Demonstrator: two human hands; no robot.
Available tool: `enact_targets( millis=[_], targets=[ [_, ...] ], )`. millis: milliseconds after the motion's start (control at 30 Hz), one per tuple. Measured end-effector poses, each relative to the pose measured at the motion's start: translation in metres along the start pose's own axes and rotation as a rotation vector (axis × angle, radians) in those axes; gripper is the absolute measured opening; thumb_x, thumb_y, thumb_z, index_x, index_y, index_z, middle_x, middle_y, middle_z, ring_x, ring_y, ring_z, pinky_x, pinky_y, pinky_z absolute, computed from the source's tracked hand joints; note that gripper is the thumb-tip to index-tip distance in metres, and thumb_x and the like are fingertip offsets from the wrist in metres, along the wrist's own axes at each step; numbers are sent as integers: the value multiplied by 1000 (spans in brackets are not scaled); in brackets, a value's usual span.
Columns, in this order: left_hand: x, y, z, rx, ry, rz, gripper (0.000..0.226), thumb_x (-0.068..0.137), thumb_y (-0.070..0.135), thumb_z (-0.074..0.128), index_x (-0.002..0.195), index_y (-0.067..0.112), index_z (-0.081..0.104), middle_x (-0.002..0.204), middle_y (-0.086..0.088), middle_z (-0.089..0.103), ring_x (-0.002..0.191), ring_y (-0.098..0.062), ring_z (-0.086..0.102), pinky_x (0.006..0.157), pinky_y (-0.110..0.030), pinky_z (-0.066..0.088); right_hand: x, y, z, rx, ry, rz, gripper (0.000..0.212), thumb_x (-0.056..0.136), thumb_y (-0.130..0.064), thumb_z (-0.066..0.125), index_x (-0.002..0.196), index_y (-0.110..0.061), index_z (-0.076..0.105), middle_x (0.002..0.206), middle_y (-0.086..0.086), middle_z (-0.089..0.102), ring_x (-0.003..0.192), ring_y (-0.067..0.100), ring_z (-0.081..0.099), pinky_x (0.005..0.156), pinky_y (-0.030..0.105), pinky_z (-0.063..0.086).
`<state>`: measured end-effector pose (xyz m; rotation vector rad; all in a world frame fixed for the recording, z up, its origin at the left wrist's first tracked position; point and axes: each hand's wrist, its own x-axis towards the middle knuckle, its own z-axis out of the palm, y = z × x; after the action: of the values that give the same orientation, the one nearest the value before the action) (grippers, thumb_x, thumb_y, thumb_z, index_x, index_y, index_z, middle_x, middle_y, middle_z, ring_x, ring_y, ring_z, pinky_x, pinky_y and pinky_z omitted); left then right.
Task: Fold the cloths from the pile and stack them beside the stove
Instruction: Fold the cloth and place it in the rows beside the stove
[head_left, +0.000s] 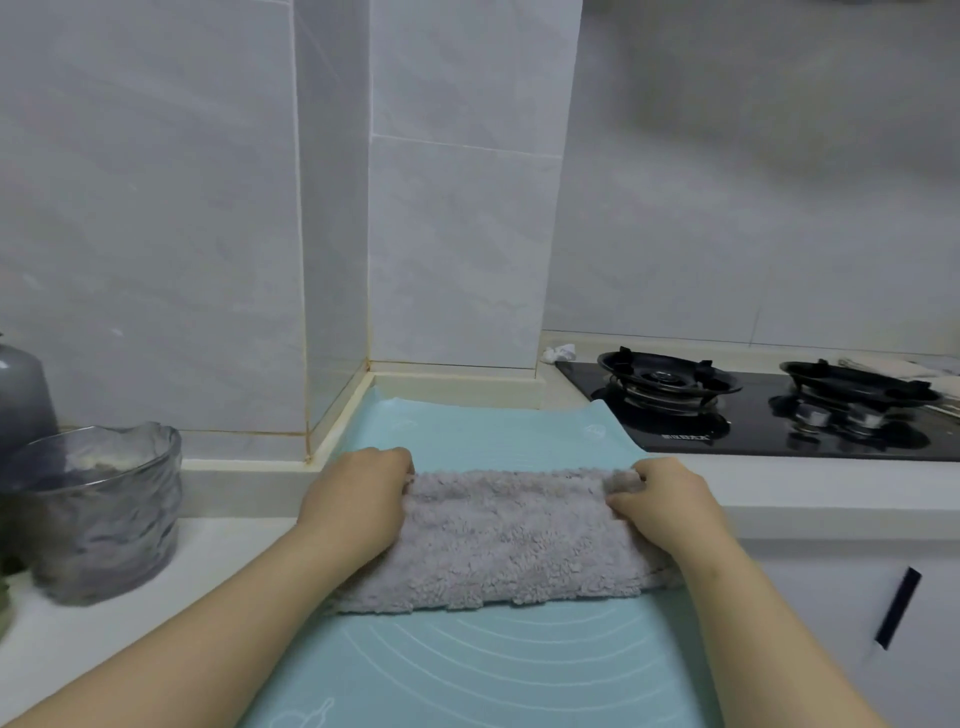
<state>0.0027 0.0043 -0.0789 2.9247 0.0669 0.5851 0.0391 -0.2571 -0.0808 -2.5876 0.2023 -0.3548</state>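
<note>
**Corners first, then the crease**

Cloth (498, 535) lies as a long grey fleecy band across the pale blue baking mat (467, 670) on the tabletop (104, 613), already doubled by the look of its thick near edge. The left hand (358, 499) closes over its left end, fingers curled down onto the far corner; the right hand (665, 504) pinches the far right corner, with a small tuck of pile bunched between thumb and fingers. Whether the left grip pinches the fabric or merely presses it flat is hard to tell, since the knuckles hide the fingertips.

The step in hand appears to be squaring the band before the next fold. To do it well, draw both ends gently apart so the pile lies taut, line the far edge up with the near one, and release the bunch under the right grip before creasing. Then carry one end over to the other, corner onto corner, and smooth from the fold outward.

The gas stove (769, 410) sits beyond the right grip, with bare mat between them, a likely spot for the stack. A glass bowl (98, 509) stands well left of the left grip.
</note>
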Motion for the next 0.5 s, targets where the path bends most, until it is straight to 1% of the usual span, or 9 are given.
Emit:
enact_targets(
  millis=[67,133,167,200,267,300,333,400,500],
  targets=[
    [8,7,0,-82,-11,-3,35,90,5,39,117,19,56,115,-5,61,106,-24,54,83,-33,47,2,6,-1,-24,3,24,17,85,-23,58,71,-16,51,83,6,60,85,29,55,65,30,40],
    [11,8,7,-123,-37,-42,31,92,10,42,117,20,57,118,-4,61,108,-24,55,84,-32,47,3,9,1,-41,-8,33,7,87,-24,54,83,-20,58,93,5,63,92,28,57,72,30,44],
    [11,5,11,-149,-59,-66,26,93,15,43,114,19,58,117,-4,62,106,-23,56,83,-31,46,4,10,3,-55,-12,29,7,87,-23,53,84,-21,59,94,5,64,94,28,57,75,31,46],
    [11,2,15,-169,-82,-84,21,93,20,45,109,18,59,112,-4,64,101,-23,56,79,-30,45,5,11,4,-69,-10,26,10,87,-23,51,83,-22,60,94,4,65,95,28,57,78,32,48],
    [11,-5,12,-174,-96,-86,16,92,26,47,90,15,59,94,-3,63,88,-23,53,67,-28,39,7,9,3,-97,17,23,17,88,-22,47,86,-25,64,94,1,65,98,28,55,81,33,47],
    [11,-8,10,-177,-86,-88,17,92,26,47,85,15,56,87,-3,60,83,-22,50,64,-28,35,8,8,1,-114,40,22,18,90,-23,47,89,-27,65,96,0,64,101,28,54,80,32,44],
    [12,-11,7,-185,-68,-93,16,93,24,47,85,14,56,87,-3,59,82,-21,48,64,-28,33,8,7,-1,-123,70,13,18,92,-24,47,92,-29,65,99,0,63,103,28,52,79,31,41],
    [12,-13,6,-178,-31,-99,13,94,21,44,90,13,54,96,-5,61,82,-21,47,66,-28,35,8,7,-4,-114,145,-19,18,93,-26,49,97,-30,66,104,2,63,104,29,52,77,32,40],
    [11,-10,12,-121,-3,-126,13,94,16,39,98,14,51,99,-7,62,82,-23,49,65,-29,38,11,6,-4,21,275,-71,18,92,-25,51,97,-27,68,106,6,62,93,28,55,68,31,43]
  ],
)
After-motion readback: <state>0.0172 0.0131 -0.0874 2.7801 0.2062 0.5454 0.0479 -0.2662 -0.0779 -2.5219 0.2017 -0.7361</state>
